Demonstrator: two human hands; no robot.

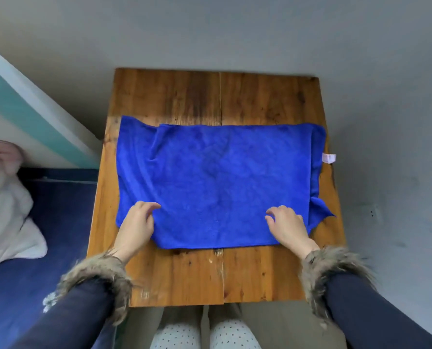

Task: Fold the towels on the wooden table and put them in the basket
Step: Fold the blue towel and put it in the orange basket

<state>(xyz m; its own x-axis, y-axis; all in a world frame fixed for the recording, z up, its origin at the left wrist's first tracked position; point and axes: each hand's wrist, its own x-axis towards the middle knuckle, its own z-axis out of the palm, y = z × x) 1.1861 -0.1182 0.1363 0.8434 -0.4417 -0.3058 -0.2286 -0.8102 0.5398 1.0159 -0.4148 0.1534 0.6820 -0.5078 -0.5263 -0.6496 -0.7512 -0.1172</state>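
1. A blue towel (217, 182) lies spread on the wooden surface (169, 96), folded over once; its right edge reaches the surface's right edge, where a white tag (329, 158) sticks out.
2. Bare wood shows beyond the towel's far edge and in front of its near edge — narrow strips remain at the left.
3. The left hand (138, 226) rests on the towel's near left corner, fingers loosely bent, grasping nothing.
4. The right hand (288, 226) rests near the towel's near right corner — fingers relaxed, grasping nothing.
5. A bed (33, 248) with a white pillow (8, 222) stands left.
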